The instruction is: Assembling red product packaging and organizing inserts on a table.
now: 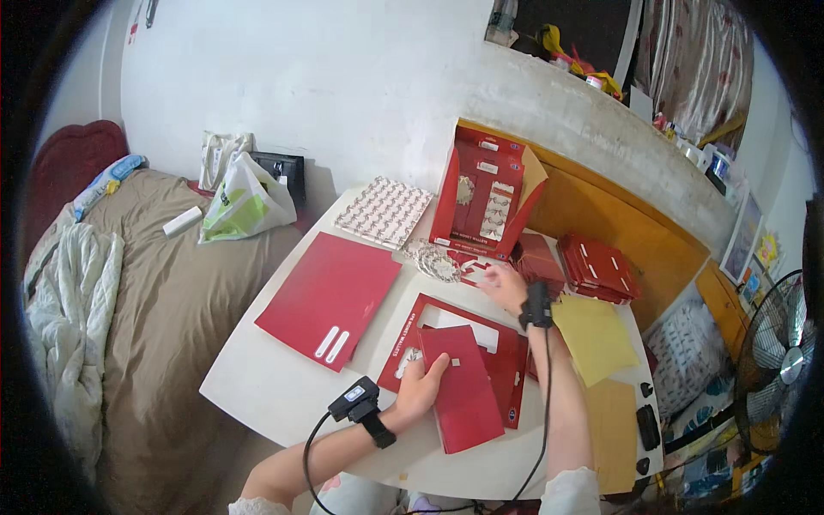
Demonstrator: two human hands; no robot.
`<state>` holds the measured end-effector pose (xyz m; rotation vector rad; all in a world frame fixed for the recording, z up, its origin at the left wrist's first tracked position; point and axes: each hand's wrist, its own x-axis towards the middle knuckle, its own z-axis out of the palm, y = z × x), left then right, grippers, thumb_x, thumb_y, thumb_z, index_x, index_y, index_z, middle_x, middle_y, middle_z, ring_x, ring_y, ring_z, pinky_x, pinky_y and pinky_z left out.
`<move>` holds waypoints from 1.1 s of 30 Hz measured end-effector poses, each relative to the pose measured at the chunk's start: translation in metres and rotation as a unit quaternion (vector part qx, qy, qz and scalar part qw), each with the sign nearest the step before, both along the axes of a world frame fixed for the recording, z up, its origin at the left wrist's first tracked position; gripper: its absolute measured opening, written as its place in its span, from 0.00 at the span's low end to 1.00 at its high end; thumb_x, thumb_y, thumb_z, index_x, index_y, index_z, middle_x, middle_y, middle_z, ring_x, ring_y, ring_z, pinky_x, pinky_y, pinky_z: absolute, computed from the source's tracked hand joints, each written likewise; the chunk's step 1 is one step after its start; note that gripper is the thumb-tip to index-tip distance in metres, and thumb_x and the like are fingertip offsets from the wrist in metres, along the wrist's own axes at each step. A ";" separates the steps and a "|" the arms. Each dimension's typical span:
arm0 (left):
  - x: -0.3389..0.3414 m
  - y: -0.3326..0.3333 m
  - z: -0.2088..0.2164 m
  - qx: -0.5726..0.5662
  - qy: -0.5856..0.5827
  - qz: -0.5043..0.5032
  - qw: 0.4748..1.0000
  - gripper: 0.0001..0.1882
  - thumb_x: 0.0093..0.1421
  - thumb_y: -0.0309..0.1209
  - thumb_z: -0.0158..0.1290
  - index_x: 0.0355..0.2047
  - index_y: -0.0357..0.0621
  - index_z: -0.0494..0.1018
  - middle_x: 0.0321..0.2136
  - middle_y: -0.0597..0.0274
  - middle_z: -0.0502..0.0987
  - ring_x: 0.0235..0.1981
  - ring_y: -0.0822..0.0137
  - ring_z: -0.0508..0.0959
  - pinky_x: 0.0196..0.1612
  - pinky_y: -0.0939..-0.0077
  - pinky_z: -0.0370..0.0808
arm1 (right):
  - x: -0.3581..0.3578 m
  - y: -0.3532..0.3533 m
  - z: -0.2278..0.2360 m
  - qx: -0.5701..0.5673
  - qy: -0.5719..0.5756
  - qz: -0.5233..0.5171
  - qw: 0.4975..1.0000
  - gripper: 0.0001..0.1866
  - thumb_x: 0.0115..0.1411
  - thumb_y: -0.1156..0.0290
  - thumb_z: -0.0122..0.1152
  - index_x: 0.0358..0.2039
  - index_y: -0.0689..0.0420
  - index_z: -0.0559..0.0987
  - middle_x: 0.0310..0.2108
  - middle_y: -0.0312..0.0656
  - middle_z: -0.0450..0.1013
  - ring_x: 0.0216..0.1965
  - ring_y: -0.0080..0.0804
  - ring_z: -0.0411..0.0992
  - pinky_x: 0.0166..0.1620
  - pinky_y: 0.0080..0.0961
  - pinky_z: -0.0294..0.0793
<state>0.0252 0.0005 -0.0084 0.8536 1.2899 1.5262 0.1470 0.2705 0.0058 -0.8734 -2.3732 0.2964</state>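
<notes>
My left hand (pixel 419 388) is closed on a red paper envelope (pixel 463 390), with the thumb on top near a small pale square. Under the envelope lies a red cardboard box sleeve (pixel 511 382) with cut-out windows. Farther off, my right hand (pixel 506 289) reaches over small red-and-white pieces (pixel 474 268), its fingers slightly curled and apart. Beside these sits a pile of white patterned round cutouts (pixel 436 263). To the left, a large red folder sheet (pixel 330 296) with two white slots lies flat.
An upright red display box (pixel 487 193) stands at the back, beside a patterned sheet stack (pixel 384 212). Stacked red packets (pixel 596 268), yellow paper (pixel 598 339) and a tan envelope (pixel 612 438) are to the right. A fan (pixel 785 365) stands beyond; a bed (pixel 154 283) lies left.
</notes>
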 end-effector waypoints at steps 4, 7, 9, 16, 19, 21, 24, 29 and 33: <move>-0.002 0.013 -0.023 0.046 -0.082 0.019 0.995 0.17 0.60 0.39 0.45 0.29 0.33 0.72 0.18 0.62 0.73 0.17 0.77 0.71 0.17 0.81 0.64 | -0.049 0.009 -0.022 0.032 0.005 0.055 0.998 0.26 0.44 0.54 0.63 0.39 0.57 0.69 0.36 0.47 0.70 0.40 0.40 0.69 0.42 0.33 0.67; -0.003 0.012 -0.016 0.083 -0.131 0.036 0.987 0.16 0.61 0.36 0.44 0.36 0.32 0.70 0.28 0.60 0.75 0.26 0.75 0.74 0.28 0.80 0.70 | -0.066 0.011 -0.027 0.031 -0.055 -0.002 0.998 0.32 0.42 0.52 0.63 0.43 0.59 0.67 0.43 0.49 0.68 0.44 0.44 0.67 0.46 0.34 0.66; -0.007 0.011 -0.013 0.068 -0.128 0.028 0.989 0.16 0.61 0.35 0.44 0.37 0.32 0.69 0.30 0.59 0.75 0.29 0.74 0.74 0.31 0.79 0.71 | -0.072 0.009 -0.027 0.034 -0.068 -0.007 0.997 0.32 0.43 0.51 0.63 0.43 0.59 0.67 0.44 0.49 0.68 0.45 0.44 0.67 0.46 0.35 0.66; -0.010 0.010 -0.014 0.061 -0.112 0.020 0.992 0.16 0.61 0.36 0.44 0.39 0.33 0.69 0.31 0.60 0.75 0.31 0.74 0.73 0.34 0.78 0.71 | -0.072 0.005 -0.023 0.061 -0.053 -0.008 0.997 0.28 0.43 0.51 0.63 0.38 0.57 0.69 0.36 0.48 0.72 0.38 0.43 0.70 0.41 0.35 0.68; -0.008 0.009 -0.003 0.044 -0.119 0.018 0.992 0.16 0.61 0.36 0.44 0.38 0.33 0.69 0.31 0.60 0.75 0.31 0.74 0.73 0.34 0.78 0.70 | -0.064 0.007 -0.020 0.056 0.007 -0.003 0.998 0.22 0.43 0.54 0.65 0.34 0.55 0.72 0.33 0.44 0.74 0.34 0.42 0.72 0.37 0.33 0.70; -0.011 0.012 -0.013 0.046 -0.113 0.023 0.992 0.16 0.61 0.36 0.43 0.38 0.33 0.69 0.31 0.60 0.75 0.30 0.74 0.73 0.33 0.78 0.70 | -0.067 0.006 -0.018 0.038 0.018 0.016 0.999 0.22 0.43 0.55 0.65 0.34 0.55 0.72 0.34 0.44 0.74 0.34 0.40 0.73 0.37 0.32 0.70; -0.010 0.012 -0.013 0.051 -0.107 0.031 0.992 0.16 0.61 0.36 0.43 0.37 0.33 0.69 0.30 0.61 0.75 0.29 0.75 0.73 0.32 0.78 0.70 | -0.068 0.001 -0.015 0.001 0.049 0.044 0.998 0.20 0.45 0.58 0.64 0.35 0.56 0.73 0.35 0.43 0.74 0.34 0.37 0.73 0.36 0.28 0.70; -0.008 0.008 -0.007 0.052 -0.114 0.029 0.992 0.16 0.61 0.37 0.43 0.37 0.34 0.70 0.29 0.61 0.75 0.28 0.75 0.73 0.31 0.79 0.70 | -0.062 -0.013 -0.001 -0.057 0.115 0.083 0.988 0.18 0.47 0.61 0.64 0.35 0.57 0.74 0.32 0.43 0.74 0.34 0.29 0.72 0.36 0.22 0.70; -0.008 0.005 0.000 0.059 -0.110 0.031 0.992 0.16 0.61 0.37 0.43 0.37 0.33 0.70 0.29 0.61 0.75 0.27 0.75 0.74 0.30 0.79 0.70 | -0.043 -0.053 0.023 -0.115 0.190 0.141 0.965 0.14 0.52 0.66 0.59 0.37 0.60 0.74 0.35 0.39 0.73 0.35 0.23 0.70 0.40 0.20 0.69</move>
